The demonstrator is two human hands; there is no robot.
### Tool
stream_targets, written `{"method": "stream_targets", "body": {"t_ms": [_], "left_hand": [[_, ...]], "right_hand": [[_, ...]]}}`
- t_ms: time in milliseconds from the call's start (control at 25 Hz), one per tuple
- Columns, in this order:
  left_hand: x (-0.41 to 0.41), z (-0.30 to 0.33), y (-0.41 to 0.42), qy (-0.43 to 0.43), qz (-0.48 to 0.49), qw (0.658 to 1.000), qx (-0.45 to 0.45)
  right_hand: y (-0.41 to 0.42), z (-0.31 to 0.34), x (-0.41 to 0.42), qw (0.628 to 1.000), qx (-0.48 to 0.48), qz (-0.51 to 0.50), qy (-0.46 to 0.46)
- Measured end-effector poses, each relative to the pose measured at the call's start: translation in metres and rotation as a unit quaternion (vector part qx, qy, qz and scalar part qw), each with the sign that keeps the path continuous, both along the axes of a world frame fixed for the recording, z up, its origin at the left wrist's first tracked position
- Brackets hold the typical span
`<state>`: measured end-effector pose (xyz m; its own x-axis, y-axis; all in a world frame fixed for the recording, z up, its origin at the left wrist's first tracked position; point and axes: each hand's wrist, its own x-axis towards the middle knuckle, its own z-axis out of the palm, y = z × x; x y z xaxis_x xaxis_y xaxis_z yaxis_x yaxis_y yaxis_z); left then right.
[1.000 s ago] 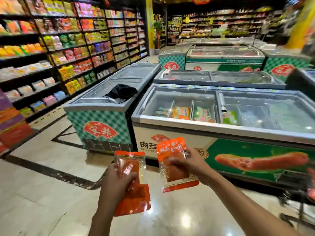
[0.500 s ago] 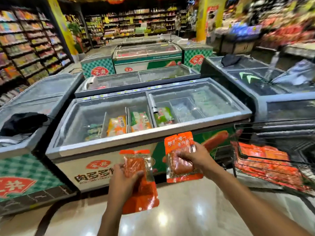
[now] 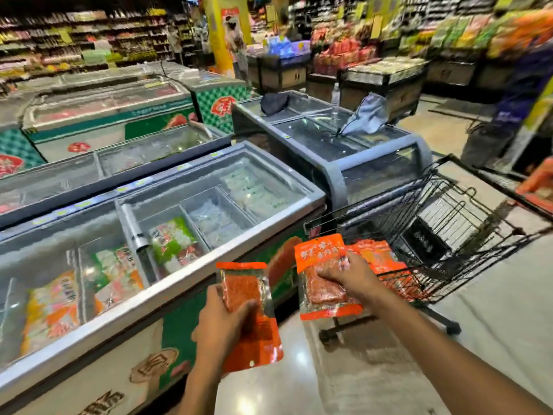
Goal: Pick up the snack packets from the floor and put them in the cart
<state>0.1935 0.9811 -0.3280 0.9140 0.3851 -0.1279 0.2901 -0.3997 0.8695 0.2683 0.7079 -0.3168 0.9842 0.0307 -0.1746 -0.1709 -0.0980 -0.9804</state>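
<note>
Person turned; cart (image 3: 443, 235) now beside right hand (image 3: 353, 275). Both hands, left hand (image 3: 223, 322) included, fingers clamped on one snack packet each; drop-off imminent.

In your hands you see the snack packets (image 3: 326, 283) of glossy plastic film, partly clear. The cart (image 3: 449, 223) is thin black metal wire. The floor (image 3: 299, 384) is smooth and shiny, and the freezer (image 3: 167, 292) has a glass lid with a brushed metal rim.

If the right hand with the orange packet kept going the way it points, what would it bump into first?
Probably the shopping cart. The right hand holds a snack packet aimed up-left toward the cart's near corner, where orange packets already lie. Depth is unclear, so it might pass over the rim instead.
</note>
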Motion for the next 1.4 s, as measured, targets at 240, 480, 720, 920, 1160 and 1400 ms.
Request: {"method": "stream_targets", "body": {"t_ms": [240,480,720,920,1160,1400], "left_hand": [[0.15,-0.006,-0.101,-0.001,-0.125,0.991,-0.042],[0.259,-0.036,-0.214,0.038,-0.191,0.98,-0.043],[0.325,-0.073,-0.324,0.067,-0.195,0.977,-0.063],[0.377,-0.11,-0.376,0.107,-0.159,0.977,-0.097],[0.436,-0.163,-0.411,0.169,-0.15,0.964,-0.142],[0.501,-0.243,-0.431,0.231,-0.135,0.951,-0.152]], "right_hand": [[-0.104,-0.012,0.09,0.995,-0.033,-0.095,0.019],[-0.221,-0.033,0.162,0.988,-0.01,-0.149,0.046],[-0.333,-0.078,0.244,0.981,0.04,-0.157,0.103],[-0.402,-0.131,0.302,0.963,0.067,-0.206,0.162],[-0.431,-0.185,0.353,0.949,0.047,-0.215,0.226],[-0.445,-0.229,0.411,0.926,0.021,-0.218,0.307]]}}
